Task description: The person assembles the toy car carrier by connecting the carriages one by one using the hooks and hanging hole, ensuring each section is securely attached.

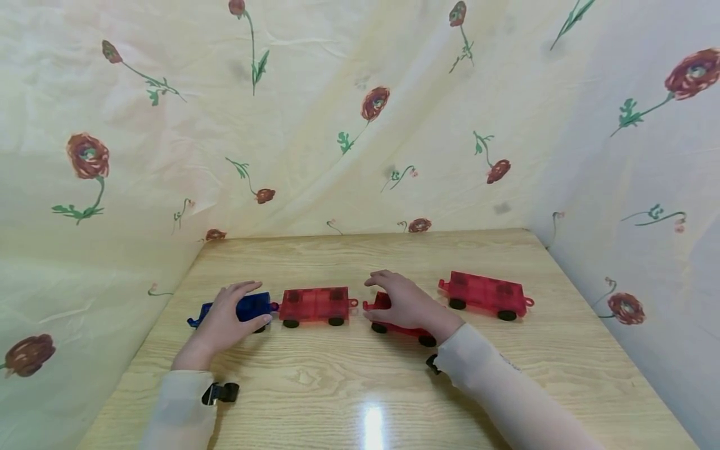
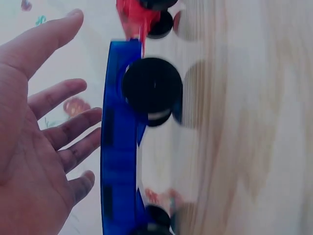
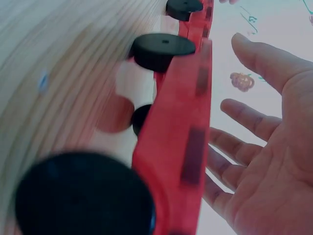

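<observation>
SETTING: you're in a screened-off workspace, room type unclear | BENEATH YOUR HANDS (image 1: 227, 320): wood-grain table (image 1: 304, 359) | BEYOND THEM, EITHER SIDE: flower-print cloth (image 1: 315, 125) rising like walls

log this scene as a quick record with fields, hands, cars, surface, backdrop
car count: four in view, one blue, three red
left hand: open, at the blue car
right hand: open, at the third car from left, red
second car: red, end to end with blue car, gap before third
fourth car: red, far right
surface: wood-grain tabletop
backdrop: flower-print cloth
</observation>
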`<action>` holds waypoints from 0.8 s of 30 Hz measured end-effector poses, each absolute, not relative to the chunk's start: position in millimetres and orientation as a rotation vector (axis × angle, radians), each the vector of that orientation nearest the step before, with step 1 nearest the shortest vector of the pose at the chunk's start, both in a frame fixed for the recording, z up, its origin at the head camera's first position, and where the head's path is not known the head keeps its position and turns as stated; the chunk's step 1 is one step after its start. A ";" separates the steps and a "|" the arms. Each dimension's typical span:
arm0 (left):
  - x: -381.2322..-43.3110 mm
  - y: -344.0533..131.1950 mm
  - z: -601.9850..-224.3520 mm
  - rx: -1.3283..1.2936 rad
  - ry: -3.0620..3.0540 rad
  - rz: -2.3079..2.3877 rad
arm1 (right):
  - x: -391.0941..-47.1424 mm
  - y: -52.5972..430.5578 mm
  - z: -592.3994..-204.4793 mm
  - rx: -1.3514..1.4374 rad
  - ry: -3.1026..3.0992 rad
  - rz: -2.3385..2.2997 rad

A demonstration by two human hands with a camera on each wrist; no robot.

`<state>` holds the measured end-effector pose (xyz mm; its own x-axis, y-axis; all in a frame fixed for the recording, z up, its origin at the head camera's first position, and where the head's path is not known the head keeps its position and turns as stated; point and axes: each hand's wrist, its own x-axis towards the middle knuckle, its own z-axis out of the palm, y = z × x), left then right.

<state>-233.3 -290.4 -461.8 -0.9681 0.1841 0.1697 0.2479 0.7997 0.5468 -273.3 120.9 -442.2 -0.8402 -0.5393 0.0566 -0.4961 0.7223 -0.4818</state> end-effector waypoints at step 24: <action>-251.0 -204.3 -460.2 -0.661 -2.983 -0.877 | -243.2 189.4 -454.5 -0.857 2.934 -0.646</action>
